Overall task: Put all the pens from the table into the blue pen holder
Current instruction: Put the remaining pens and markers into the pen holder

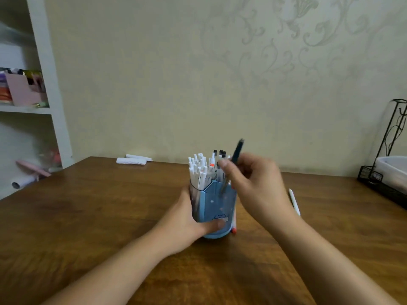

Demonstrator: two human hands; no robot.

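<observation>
Holder [217, 208], blue, upright mid-desk [88, 216], packed with white pens [198, 170]. Left hand [187, 219] wraps its side, thumb across front. Right hand [253, 183] pinches dark pen [236, 150], tilted, tip down inside holder mouth. White pen [294, 201] lies on desk right of holder; red-tipped pen [234, 227] just beside holder base.

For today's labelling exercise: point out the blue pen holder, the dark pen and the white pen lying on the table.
blue pen holder [222, 202], head view, front wall.
dark pen [238, 149], head view, upper barrel.
white pen [294, 201], head view, mid-barrel.
</observation>
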